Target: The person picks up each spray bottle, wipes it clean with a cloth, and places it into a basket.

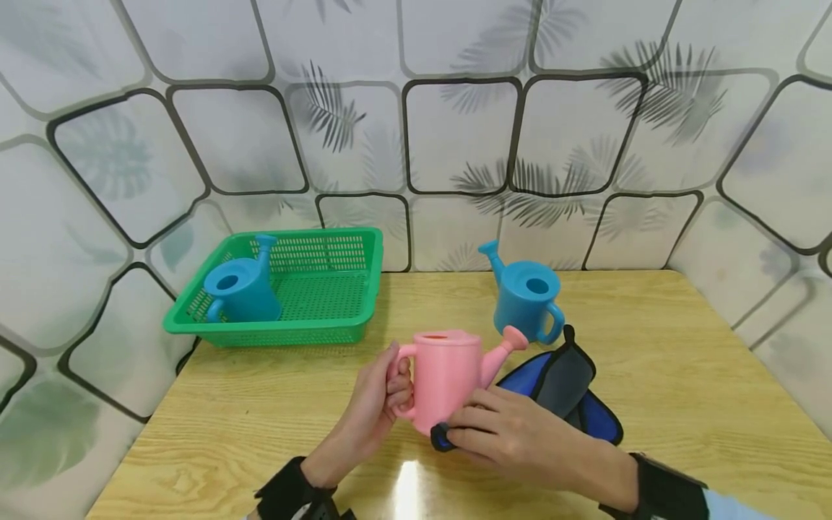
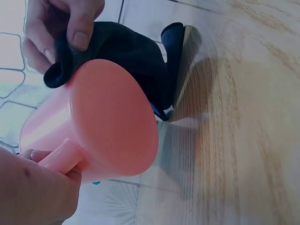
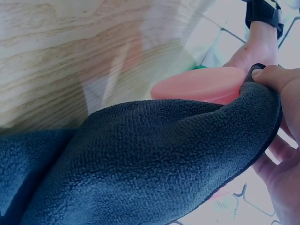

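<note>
A pink toy watering can [image 1: 447, 375] is held up off the wooden table by my left hand [image 1: 377, 397], whose fingers curl round its handle. In the left wrist view the can's round base [image 2: 115, 117] faces the camera. My right hand [image 1: 513, 437] pinches one end of a blue and dark grey cloth [image 1: 564, 381] with black edging. That end touches the lower side of the can near its base, while the rest trails onto the table. Fluffy pile on the cloth [image 3: 154, 154] shows in the right wrist view.
At the back left stands a green plastic basket [image 1: 325, 332] with a blue watering can [image 1: 243, 289] inside. Another blue watering can [image 1: 525, 300] stands on the wooden table [image 1: 702, 375], behind the cloth. A patterned wall covering [image 1: 455, 137] rises along the table's back edge.
</note>
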